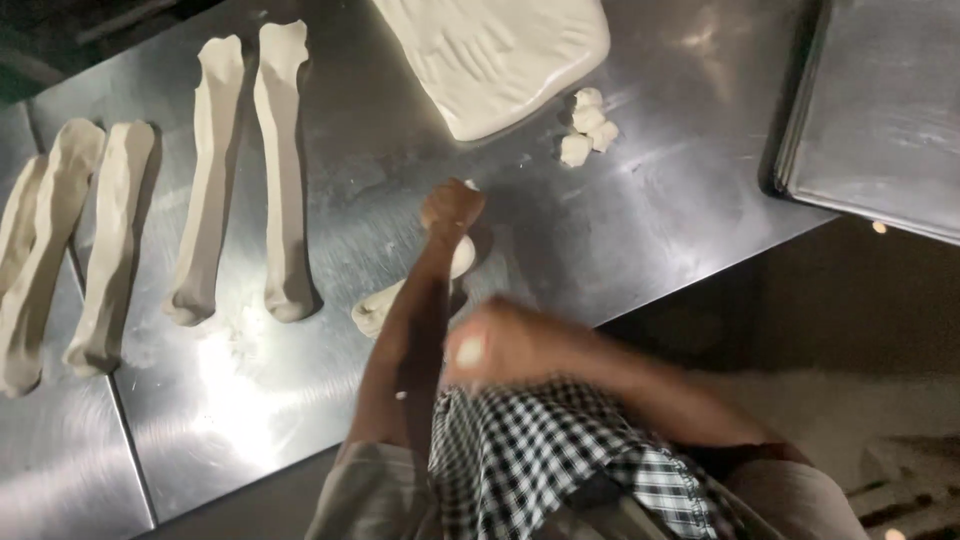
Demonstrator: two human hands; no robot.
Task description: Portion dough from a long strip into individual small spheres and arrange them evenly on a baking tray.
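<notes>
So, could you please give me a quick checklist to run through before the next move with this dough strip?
1. Left hand closed on the dough strip: ok.
2. Right hand free of dough: cannot tell, it is blurred.
3. Strip lying on the steel table, apart from the finished strips: ok.
4. Dough slab apart from the hands: ok.
5. Small dough pieces clear of the strip: ok.
6. Metal trays within reach: cannot tell.
</notes>
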